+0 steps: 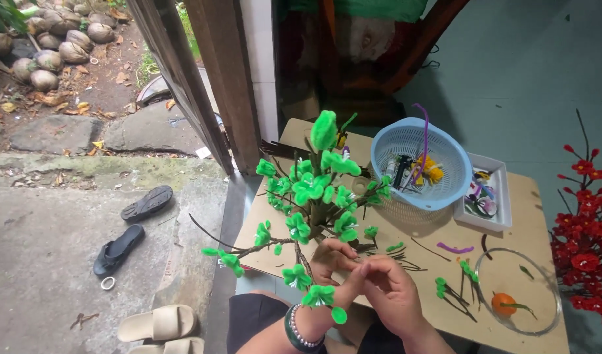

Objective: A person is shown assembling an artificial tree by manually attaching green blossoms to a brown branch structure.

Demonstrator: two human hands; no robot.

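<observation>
1. Head view: a small craft tree of dark wire branches and green pipe-cleaner blossoms (312, 190) stands at the near edge of a brown tabletop (540, 216).
2. Left hand (332, 257) and right hand (387, 288), fingers curled, pinch a low branch together.
3. Beyond sits a blue plastic basket (421, 164), beside it a white tray (494, 196).

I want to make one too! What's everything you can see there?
tree: one, green blossoms, table centre
table: one, tan
basket: one, blue, behind tree
tray: one, white, right of basket
bowl: one, clear, orange ball inside
red flowers: one bunch, right edge
sandals: two black, two cream, floor left
left hand: at the tree's base, beaded bracelet
right hand: pinching a thin stem
</observation>
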